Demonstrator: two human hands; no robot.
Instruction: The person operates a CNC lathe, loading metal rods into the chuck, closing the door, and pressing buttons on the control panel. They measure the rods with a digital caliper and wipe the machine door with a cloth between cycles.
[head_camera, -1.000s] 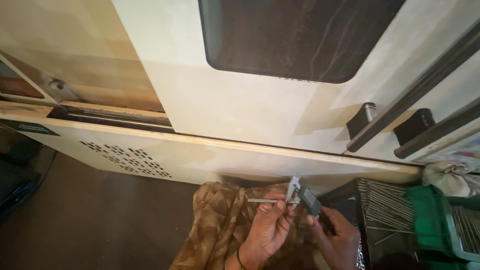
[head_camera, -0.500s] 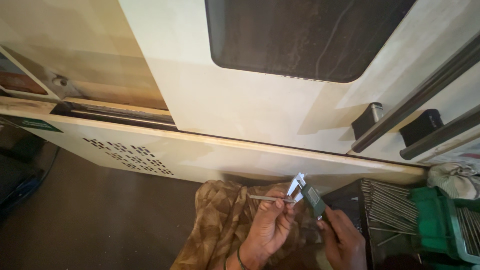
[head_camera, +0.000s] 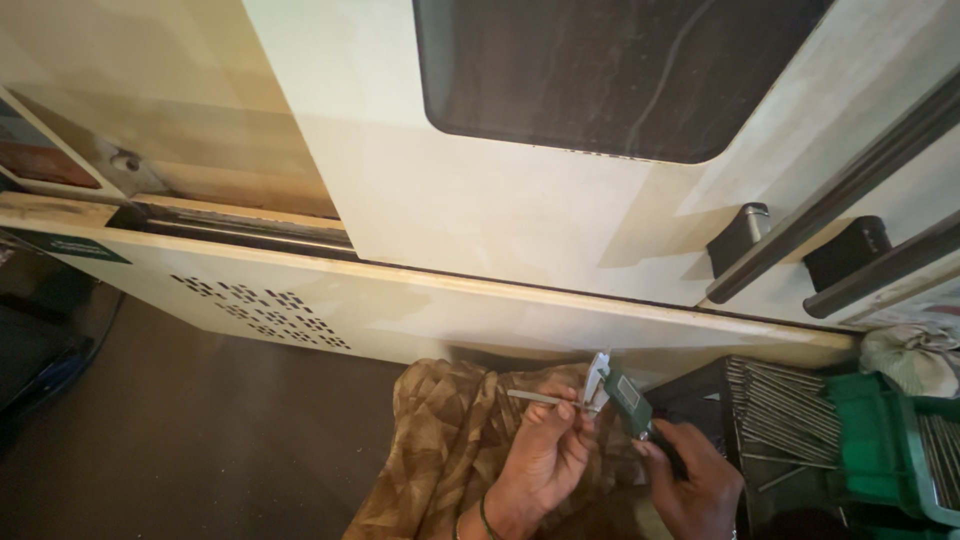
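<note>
Nearest the camera, the left hand (head_camera: 540, 460) is seen with its fingers pinched shut on a thin metal pin (head_camera: 535, 398), while the right hand (head_camera: 690, 480) is closed around the green body of a digital caliper (head_camera: 622, 395). The pin is held above a brown patterned cloth (head_camera: 450, 450), just in front of the lower edge of a cream machine panel (head_camera: 450, 310), and its right end is set at the caliper's light-coloured jaws. The pin's long axis lies nearly level across the view, running left to right with the free end pointing left and very slightly up; the caliper's long axis slopes from the jaws at upper left down to the right hand at lower right. A false reading could be judged likely if the pin is tilted between the jaws rather than held square to them. The pin could also be dropped into the folds of the cloth should the pinch loosen, since only one end is gripped. Whether the jaws are fully closed on the pin cannot be told. To the right, a black tray of similar pins (head_camera: 780, 410) and a green bin (head_camera: 880, 440) are seen; a measured pin could be mixed with unmeasured ones there. Farther off, the machine door with its dark window (head_camera: 600, 70) is seen.
</note>
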